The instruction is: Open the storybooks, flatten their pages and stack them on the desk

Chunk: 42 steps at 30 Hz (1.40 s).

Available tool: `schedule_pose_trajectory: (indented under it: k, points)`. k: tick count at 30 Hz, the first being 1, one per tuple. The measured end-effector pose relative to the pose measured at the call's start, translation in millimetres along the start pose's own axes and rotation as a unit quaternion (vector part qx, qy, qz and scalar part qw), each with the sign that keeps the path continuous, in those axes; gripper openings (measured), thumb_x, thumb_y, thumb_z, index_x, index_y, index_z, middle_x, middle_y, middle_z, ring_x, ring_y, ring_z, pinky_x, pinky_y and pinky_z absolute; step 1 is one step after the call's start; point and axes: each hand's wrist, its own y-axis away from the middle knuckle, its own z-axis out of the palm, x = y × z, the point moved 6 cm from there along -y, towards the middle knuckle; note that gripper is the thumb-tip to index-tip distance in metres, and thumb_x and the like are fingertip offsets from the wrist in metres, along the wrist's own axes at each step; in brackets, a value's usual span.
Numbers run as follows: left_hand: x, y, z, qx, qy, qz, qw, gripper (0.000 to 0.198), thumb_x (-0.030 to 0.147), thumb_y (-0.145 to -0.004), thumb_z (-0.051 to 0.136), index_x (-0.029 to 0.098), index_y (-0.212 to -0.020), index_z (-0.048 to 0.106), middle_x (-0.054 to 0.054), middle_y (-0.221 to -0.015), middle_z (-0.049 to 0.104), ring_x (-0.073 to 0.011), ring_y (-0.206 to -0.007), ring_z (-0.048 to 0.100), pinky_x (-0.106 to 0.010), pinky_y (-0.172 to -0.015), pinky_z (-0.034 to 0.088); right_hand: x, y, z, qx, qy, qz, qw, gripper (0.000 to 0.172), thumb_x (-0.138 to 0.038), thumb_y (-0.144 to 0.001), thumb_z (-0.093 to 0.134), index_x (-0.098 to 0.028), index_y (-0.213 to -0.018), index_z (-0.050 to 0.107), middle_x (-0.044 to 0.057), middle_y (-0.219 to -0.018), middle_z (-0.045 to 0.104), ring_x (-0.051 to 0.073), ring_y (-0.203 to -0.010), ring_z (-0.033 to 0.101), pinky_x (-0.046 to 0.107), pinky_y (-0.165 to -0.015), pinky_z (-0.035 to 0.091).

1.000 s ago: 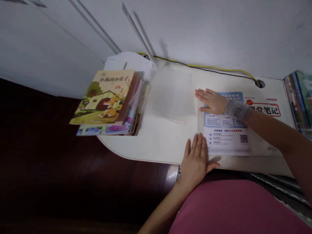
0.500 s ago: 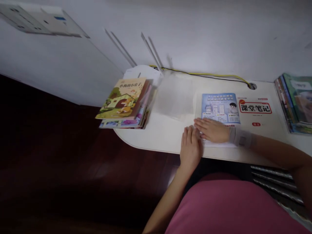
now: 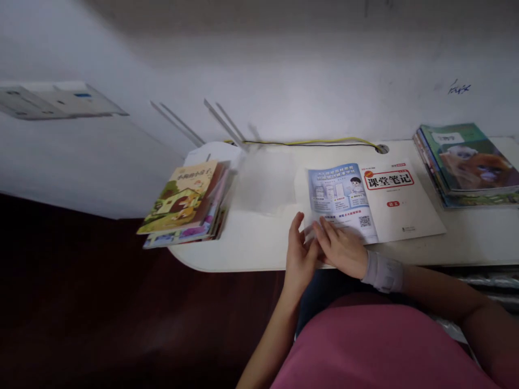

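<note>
An open booklet lies on the white desk, with a blue printed page at left and a white title page at right. My right hand, wearing a grey wristband, rests with fingers stretched out over the lower left corner of the blue page. Beside that corner is my left hand, its fingers raised and apart and its thumb close to the right hand's fingers. Something clear shows faintly between the hands at the page edge; I cannot tell whether either hand grips it.
Translucent plastic sheets lie left of the booklet. A stack of picture books overhangs the desk's left end, in front of a white router with antennas. More books are stacked at right. Cables run along the wall to a desk hole.
The view has shifted, so the desk items appear further left. My right hand has slid down towards the page's lower corner, and my left hand has turned with its fingers lifted and spread.
</note>
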Motion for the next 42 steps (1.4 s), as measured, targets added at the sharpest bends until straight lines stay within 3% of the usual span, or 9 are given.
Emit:
schedule_pose_trajectory:
  k: [6,11,17,21,23,27,32,39,42]
  points:
    - [74,-6,24.6,-0.051,0.061,0.132,0.988,0.067,0.036,-0.089,0.058,0.039,-0.145,0.021,-0.008,-0.154,0.028,-0.0246,-0.133,0.043,-0.042,-0.106,0.041,26,-1,-66,0.149,-0.066,0.067,0.984,0.046,-0.011,-0.09,0.037,-0.009,-0.135,0.047,0.017,-0.13,0.06,0.022,-0.104,0.066,0.031,-0.08,0.058]
    - [102,-25,69.6,-0.171,-0.017,0.224,0.959,0.063,0.044,-0.093,0.048,0.032,-0.148,0.02,-0.011,-0.154,0.027,-0.0267,-0.139,0.032,-0.048,-0.111,0.032,96,67,-114,0.29,-0.16,0.24,0.913,0.039,-0.02,-0.088,0.046,-0.019,-0.124,0.059,0.007,-0.108,0.072,0.018,-0.088,0.07,0.026,-0.076,0.056]
    - [66,-56,167.5,-0.307,-0.286,0.199,0.886,0.074,0.053,-0.091,0.045,0.014,-0.149,0.022,-0.024,-0.155,0.018,-0.0381,-0.143,0.016,-0.06,-0.108,0.027,187,178,-87,0.352,-0.348,0.471,0.73,0.023,-0.034,-0.073,0.064,-0.018,-0.087,0.071,0.0,-0.079,0.072,0.019,-0.07,0.067,0.033,-0.061,0.058]
    - [54,-60,217.0,-0.309,-0.436,0.212,0.818,0.078,0.058,-0.089,0.045,0.011,-0.149,0.026,-0.023,-0.155,0.02,-0.0429,-0.142,0.015,-0.064,-0.109,0.02,213,203,-57,0.31,-0.482,0.53,0.625,0.019,-0.038,-0.063,0.071,-0.02,-0.069,0.067,-0.003,-0.062,0.064,0.018,-0.056,0.061,0.034,-0.051,0.059]
    - [56,-61,231.8,-0.29,-0.461,0.235,0.805,0.079,0.061,-0.089,0.042,0.013,-0.149,0.025,-0.022,-0.155,0.02,-0.0426,-0.142,0.014,-0.065,-0.109,0.019,216,205,-56,0.289,-0.483,0.532,0.632,0.022,-0.04,-0.063,0.072,-0.02,-0.069,0.067,-0.002,-0.063,0.065,0.018,-0.056,0.062,0.035,-0.053,0.06]
    - [56,-64,247.7,-0.293,-0.466,0.235,0.801,0.081,0.065,-0.089,0.036,0.013,-0.15,0.023,-0.019,-0.157,0.018,-0.0419,-0.143,0.014,-0.064,-0.109,0.021,215,202,-73,0.265,-0.437,0.498,0.7,0.039,-0.05,-0.071,0.068,-0.019,-0.095,0.069,0.003,-0.092,0.072,0.023,-0.078,0.068,0.039,-0.066,0.062]
    - [50,-67,251.6,-0.32,-0.461,0.208,0.802,0.081,0.063,-0.091,0.032,0.012,-0.151,0.015,-0.019,-0.157,0.017,-0.0409,-0.143,0.013,-0.063,-0.109,0.022,223,195,-76,0.222,-0.427,0.398,0.781,0.064,-0.058,-0.089,0.043,-0.026,-0.143,0.035,0.012,-0.137,0.054,0.026,-0.12,0.057,0.045,-0.094,0.052]
    - [61,-60,257.5,-0.347,-0.434,0.256,0.791,0.081,0.065,-0.09,0.033,0.015,-0.151,0.019,-0.017,-0.157,0.017,-0.0425,-0.143,0.013,-0.066,-0.108,0.02,228,187,-54,0.143,-0.531,0.35,0.758,0.067,-0.058,-0.095,0.008,-0.021,-0.147,0.026,0.016,-0.135,0.056,0.026,-0.115,0.06,0.05,-0.092,0.051]
    - [62,-57,255.7,-0.372,-0.428,0.26,0.781,0.079,0.066,-0.09,0.031,0.016,-0.15,0.022,-0.016,-0.156,0.021,-0.0431,-0.142,0.015,-0.068,-0.107,0.018,219,180,-56,0.124,-0.544,0.346,0.754,0.066,-0.061,-0.094,0.018,-0.022,-0.143,0.038,0.013,-0.132,0.059,0.026,-0.117,0.059,0.049,-0.096,0.049]
